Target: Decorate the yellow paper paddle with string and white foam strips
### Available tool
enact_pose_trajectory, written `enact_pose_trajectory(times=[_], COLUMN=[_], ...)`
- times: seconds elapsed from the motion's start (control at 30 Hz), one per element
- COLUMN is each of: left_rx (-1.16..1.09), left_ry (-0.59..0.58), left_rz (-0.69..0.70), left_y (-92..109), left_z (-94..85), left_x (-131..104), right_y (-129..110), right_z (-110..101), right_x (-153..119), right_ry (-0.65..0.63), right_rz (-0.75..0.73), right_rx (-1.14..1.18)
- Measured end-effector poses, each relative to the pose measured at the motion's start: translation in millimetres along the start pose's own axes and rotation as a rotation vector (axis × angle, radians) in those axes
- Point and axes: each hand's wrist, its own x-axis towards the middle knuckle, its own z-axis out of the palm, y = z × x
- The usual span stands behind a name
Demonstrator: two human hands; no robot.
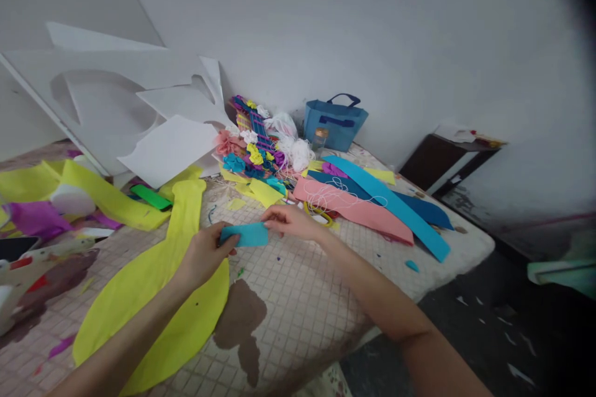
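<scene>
A small rectangular piece of turquoise crepe paper point(252, 234) is held up over the table. My left hand point(205, 255) grips its left end, with the thumb across the front. At the upper right corner, my right hand point(289, 222) has its fingertips pinched on the paper's edge. Below and left of my hands lies a large yellow guitar-like cutout point(139, 298), rounded at the bottom with a long neck. My left forearm passes over it.
Pink point(347, 208) and blue paper strips point(395, 211) lie at right under tangled white string point(342, 193). Behind are paper flowers point(235, 163), a jar point(320, 138) and a blue bag point(334, 124). White sheets point(174, 146) lean at left, near a green packet point(151, 197).
</scene>
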Motion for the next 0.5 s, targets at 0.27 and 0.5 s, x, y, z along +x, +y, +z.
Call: enact_pose_trajectory(times=[0.27, 0.5], left_rx=[-0.048, -0.065], left_ry=[-0.071, -0.118], left_rz=[0.0, 0.005], left_y=[4, 4], left_z=[5.1, 8.1], left_x=[-12, -15], right_y=[40, 86], right_z=[-103, -121], right_x=[-41, -41], right_ry=[0.167, 0.313], right_rz=[0.346, 0.399], right_rx=[-0.795, -0.897])
